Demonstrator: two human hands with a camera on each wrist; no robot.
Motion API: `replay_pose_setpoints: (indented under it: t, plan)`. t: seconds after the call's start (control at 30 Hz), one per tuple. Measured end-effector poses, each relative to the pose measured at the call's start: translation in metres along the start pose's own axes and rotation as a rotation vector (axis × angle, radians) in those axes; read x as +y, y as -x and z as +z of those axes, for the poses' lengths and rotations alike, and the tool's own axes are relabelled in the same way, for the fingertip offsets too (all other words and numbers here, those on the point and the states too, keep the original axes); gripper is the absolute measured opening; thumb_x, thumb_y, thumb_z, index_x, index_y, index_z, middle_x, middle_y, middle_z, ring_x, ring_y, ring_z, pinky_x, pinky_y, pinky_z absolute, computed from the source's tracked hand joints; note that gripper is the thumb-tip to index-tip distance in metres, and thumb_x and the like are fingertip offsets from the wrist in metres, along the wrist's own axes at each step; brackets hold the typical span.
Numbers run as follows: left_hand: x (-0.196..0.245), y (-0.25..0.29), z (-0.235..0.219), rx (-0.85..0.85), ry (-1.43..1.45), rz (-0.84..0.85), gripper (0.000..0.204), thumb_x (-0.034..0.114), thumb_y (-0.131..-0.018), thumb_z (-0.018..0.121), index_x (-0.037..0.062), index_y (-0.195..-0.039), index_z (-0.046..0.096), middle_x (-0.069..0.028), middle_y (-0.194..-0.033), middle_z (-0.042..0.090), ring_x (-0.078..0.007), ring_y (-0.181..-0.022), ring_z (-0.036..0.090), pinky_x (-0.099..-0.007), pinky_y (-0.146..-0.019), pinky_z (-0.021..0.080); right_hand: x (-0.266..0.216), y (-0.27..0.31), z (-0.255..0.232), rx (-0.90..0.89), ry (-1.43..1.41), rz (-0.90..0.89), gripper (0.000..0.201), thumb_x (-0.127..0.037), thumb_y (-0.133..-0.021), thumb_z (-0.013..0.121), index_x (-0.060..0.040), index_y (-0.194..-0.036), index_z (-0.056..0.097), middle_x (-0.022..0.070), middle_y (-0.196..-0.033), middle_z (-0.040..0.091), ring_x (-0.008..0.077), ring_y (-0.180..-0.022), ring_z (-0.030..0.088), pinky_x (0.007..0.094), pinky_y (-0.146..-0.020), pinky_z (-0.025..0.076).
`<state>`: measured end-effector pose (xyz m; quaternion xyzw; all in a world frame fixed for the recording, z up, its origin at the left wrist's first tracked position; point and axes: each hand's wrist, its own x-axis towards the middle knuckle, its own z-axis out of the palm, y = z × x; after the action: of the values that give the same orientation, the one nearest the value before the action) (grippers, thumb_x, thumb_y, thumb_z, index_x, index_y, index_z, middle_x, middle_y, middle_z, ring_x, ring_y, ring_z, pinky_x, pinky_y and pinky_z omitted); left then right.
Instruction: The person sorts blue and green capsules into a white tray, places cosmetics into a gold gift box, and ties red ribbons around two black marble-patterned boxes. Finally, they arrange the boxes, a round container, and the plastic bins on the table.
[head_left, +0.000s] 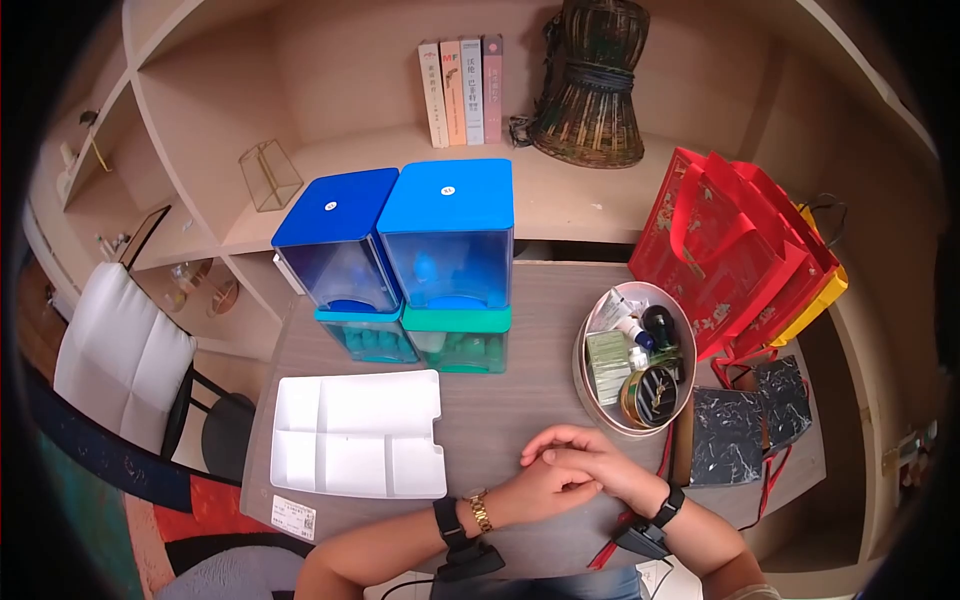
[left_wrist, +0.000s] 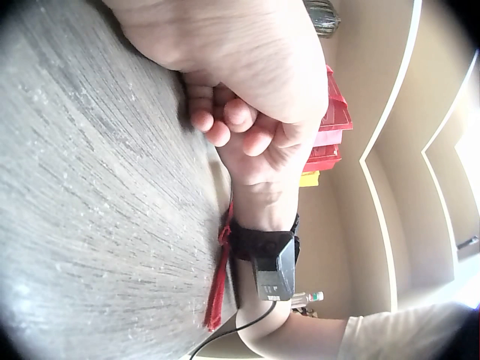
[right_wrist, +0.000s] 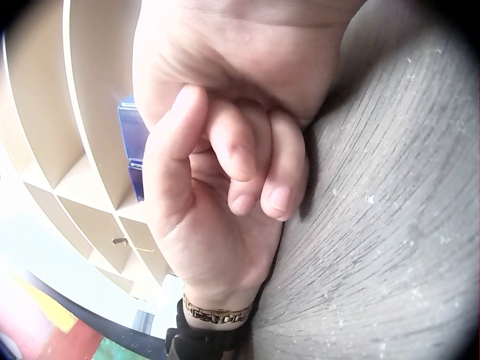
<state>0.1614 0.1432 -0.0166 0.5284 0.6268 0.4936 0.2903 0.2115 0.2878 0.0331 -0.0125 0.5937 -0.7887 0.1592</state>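
My two hands lie folded together over the grey wooden table (head_left: 500,405), near its front edge. The left hand (head_left: 532,492), with a gold watch (head_left: 481,512) at its wrist, rests against the right hand (head_left: 622,474). Loosely bent fingers overlap between the palms in both wrist views, and no object shows in either hand. Left of the hands is a white divided tray (head_left: 355,463) with bare compartments. Beyond the right hand stands a round box (head_left: 584,385) filled with tubes, bottles, a green packet and a round striped tin.
Blue-lidded clear boxes (head_left: 447,195) stand on green-topped ones (head_left: 455,340) at the back. On the right are red gift bags (head_left: 700,260) and black marbled boxes (head_left: 727,435). Behind, a shelf (head_left: 360,150) holds books (head_left: 465,92) and a woven basket (head_left: 595,90).
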Motion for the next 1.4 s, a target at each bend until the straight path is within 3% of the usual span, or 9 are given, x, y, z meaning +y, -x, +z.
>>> replay_pose_setpoints:
  t: [1.4]
  plan:
    - [0.0031, -0.0012, -0.0027, -0.043, 0.041, -0.035, 0.020, 0.020, -0.096, 0.060, 0.0024, -0.095, 0.069, -0.0019, -0.071, 0.058, -0.0093, -0.066, 0.052, -0.0262, -0.058, 0.041, 0.0020, -0.0008, -0.0002, -0.003, -0.021, -0.001, 0.023, -0.012, -0.097, 0.053, 0.0034, -0.112, 0.062, 0.0119, -0.111, 0.065, 0.0170, -0.105, 0.061, 0.0299, -0.094, 0.048]
